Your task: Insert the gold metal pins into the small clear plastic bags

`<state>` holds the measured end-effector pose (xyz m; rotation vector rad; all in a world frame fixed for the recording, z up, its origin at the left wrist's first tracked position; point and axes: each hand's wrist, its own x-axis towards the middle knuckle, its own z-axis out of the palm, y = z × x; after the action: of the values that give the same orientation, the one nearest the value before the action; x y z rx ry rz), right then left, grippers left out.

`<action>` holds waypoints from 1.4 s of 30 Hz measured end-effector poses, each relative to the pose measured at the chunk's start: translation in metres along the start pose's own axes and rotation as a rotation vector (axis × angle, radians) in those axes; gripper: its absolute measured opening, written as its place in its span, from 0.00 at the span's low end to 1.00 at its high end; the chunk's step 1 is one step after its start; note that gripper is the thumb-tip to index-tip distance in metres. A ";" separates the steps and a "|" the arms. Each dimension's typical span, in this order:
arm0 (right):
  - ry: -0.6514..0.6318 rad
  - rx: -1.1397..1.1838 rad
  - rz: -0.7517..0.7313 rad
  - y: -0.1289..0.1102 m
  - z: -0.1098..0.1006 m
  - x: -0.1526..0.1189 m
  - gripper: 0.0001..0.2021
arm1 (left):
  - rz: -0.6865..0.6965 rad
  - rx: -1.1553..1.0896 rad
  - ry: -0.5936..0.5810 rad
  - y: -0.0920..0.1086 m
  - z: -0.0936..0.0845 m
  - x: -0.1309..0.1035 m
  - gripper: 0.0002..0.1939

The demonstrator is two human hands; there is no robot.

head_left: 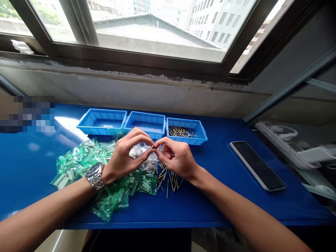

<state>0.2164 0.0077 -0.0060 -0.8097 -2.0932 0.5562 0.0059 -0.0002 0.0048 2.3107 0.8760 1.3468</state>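
My left hand [128, 154], with a watch [95, 175] on its wrist, is closed in a pinch. My right hand [180, 157] pinches too, and the fingertips of both hands meet. Between them shows the end of a small dark piece [153, 147], mostly hidden by the fingers, its kind too small to tell. Below the right hand lie loose thin metal pins [168, 180] with gold and dark sections. Clear plastic bags [147, 155] lie just behind and under the hands. Green plastic packets [84, 157] with pale pieces inside are heaped around the left hand.
Three blue trays stand in a row at the back: a left tray [90, 132] and a middle tray [157, 134] with small clear items, and a right tray [201, 141] holding metal pins [181, 132]. A phone [257, 164] lies at the right. Behind the blue table [210, 206] is a window.
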 end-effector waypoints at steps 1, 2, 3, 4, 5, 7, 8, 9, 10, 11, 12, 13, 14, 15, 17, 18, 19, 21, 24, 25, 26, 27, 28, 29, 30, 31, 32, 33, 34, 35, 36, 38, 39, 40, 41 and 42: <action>0.005 -0.002 -0.006 0.000 0.000 0.000 0.05 | -0.003 0.004 -0.003 0.000 0.000 0.000 0.03; 0.015 -0.005 -0.010 0.000 0.000 0.000 0.05 | -0.006 0.009 -0.003 0.001 0.000 0.000 0.03; 0.029 -0.012 -0.014 0.000 -0.001 -0.001 0.04 | -0.010 0.015 -0.001 0.001 0.000 0.000 0.03; 0.046 -0.020 -0.019 -0.001 -0.001 -0.001 0.04 | -0.015 0.018 0.001 0.001 0.000 0.000 0.03; 0.068 -0.029 -0.026 -0.001 -0.002 -0.001 0.04 | -0.020 0.017 0.001 0.001 0.000 0.000 0.03; 0.115 -0.049 -0.040 -0.004 -0.003 -0.002 0.04 | -0.035 0.014 -0.011 0.001 0.000 0.000 0.02; 0.137 -0.057 -0.048 -0.005 -0.003 -0.002 0.04 | -0.040 0.014 -0.023 0.000 0.000 0.000 0.02; 0.153 -0.062 -0.057 -0.007 -0.002 -0.002 0.04 | -0.043 0.013 -0.037 0.000 0.000 0.000 0.02; 0.166 -0.062 -0.067 -0.008 -0.002 -0.003 0.04 | -0.042 0.012 -0.049 0.000 0.001 0.000 0.02; 0.175 -0.058 -0.078 -0.009 -0.002 -0.003 0.04 | -0.039 0.012 -0.058 0.000 0.001 0.000 0.02; 0.181 -0.050 -0.087 -0.010 -0.001 -0.003 0.03 | -0.035 0.013 -0.062 0.000 0.001 0.000 0.02; 0.185 -0.041 -0.092 -0.010 -0.001 -0.003 0.03 | -0.030 0.015 -0.062 0.000 0.002 0.000 0.02; 0.186 -0.033 -0.087 -0.010 -0.001 -0.003 0.04 | -0.026 0.019 -0.057 0.000 0.002 0.000 0.02; 0.184 -0.027 -0.075 -0.009 -0.001 -0.003 0.04 | -0.023 0.025 -0.048 0.000 0.002 0.000 0.02; 0.175 -0.018 -0.039 -0.007 -0.001 -0.003 0.04 | -0.024 0.035 -0.025 0.000 0.001 0.001 0.02; 0.168 -0.012 -0.021 -0.006 0.000 -0.003 0.04 | -0.027 0.039 -0.013 -0.001 0.000 0.001 0.02; 0.159 -0.005 -0.007 -0.004 0.000 -0.003 0.04 | -0.029 0.041 -0.005 -0.001 0.000 0.001 0.02; 0.134 0.013 0.007 0.000 0.001 -0.003 0.05 | -0.025 0.042 -0.001 -0.001 -0.001 0.001 0.02; 0.091 0.034 0.002 0.003 0.004 -0.003 0.06 | -0.003 0.035 -0.026 0.000 -0.002 0.000 0.03; 0.081 0.040 -0.001 0.003 0.005 -0.004 0.06 | 0.004 0.034 -0.033 0.000 -0.002 0.000 0.04; 0.072 0.046 -0.003 0.004 0.007 -0.004 0.06 | 0.010 0.033 -0.036 0.001 -0.002 0.000 0.05; 0.067 0.053 -0.003 0.004 0.008 -0.005 0.06 | 0.015 0.033 -0.036 0.001 -0.002 0.000 0.05; 0.063 0.059 -0.002 0.004 0.009 -0.005 0.06 | 0.018 0.032 -0.034 0.002 -0.002 0.001 0.05; 0.064 0.063 -0.001 0.003 0.010 -0.006 0.06 | 0.019 0.029 -0.035 0.002 -0.002 0.001 0.06; 0.067 0.063 -0.001 0.003 0.010 -0.006 0.05 | 0.018 0.025 -0.037 0.003 -0.002 0.001 0.05; 0.076 0.058 -0.004 0.002 0.010 -0.007 0.05 | 0.015 0.019 -0.039 0.003 -0.002 0.001 0.05; 0.087 0.049 -0.007 0.002 0.009 -0.007 0.04 | 0.010 0.013 -0.045 0.003 -0.002 0.002 0.05; 0.102 0.037 -0.009 0.001 0.008 -0.007 0.04 | 0.004 0.009 -0.046 0.003 -0.002 0.002 0.05; 0.121 0.025 -0.009 0.001 0.007 -0.006 0.04 | -0.004 0.008 -0.043 0.003 -0.002 0.002 0.05; 0.142 0.015 -0.008 0.000 0.006 -0.006 0.03 | -0.012 0.010 -0.040 0.003 -0.001 0.002 0.05; 0.162 0.006 -0.007 -0.002 0.005 -0.006 0.03 | -0.018 0.014 -0.038 0.002 -0.001 0.002 0.05; 0.200 -0.004 -0.018 -0.004 0.004 -0.006 0.02 | -0.029 0.020 -0.040 0.002 0.000 0.003 0.04; 0.215 -0.006 -0.032 -0.005 0.003 -0.006 0.02 | -0.033 0.020 -0.046 0.002 0.000 0.003 0.04; 0.227 -0.007 -0.051 -0.007 0.003 -0.006 0.02 | -0.034 0.018 -0.054 0.002 0.001 0.003 0.04; 0.237 -0.008 -0.070 -0.008 0.003 -0.006 0.02 | -0.031 0.016 -0.062 0.002 0.002 0.003 0.04; 0.245 -0.009 -0.087 -0.009 0.003 -0.006 0.02 | -0.024 0.015 -0.069 0.002 0.002 0.003 0.04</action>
<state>0.2133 -0.0028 -0.0057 -0.7479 -1.8965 0.3806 0.0095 -0.0001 0.0068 2.3350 0.8924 1.2475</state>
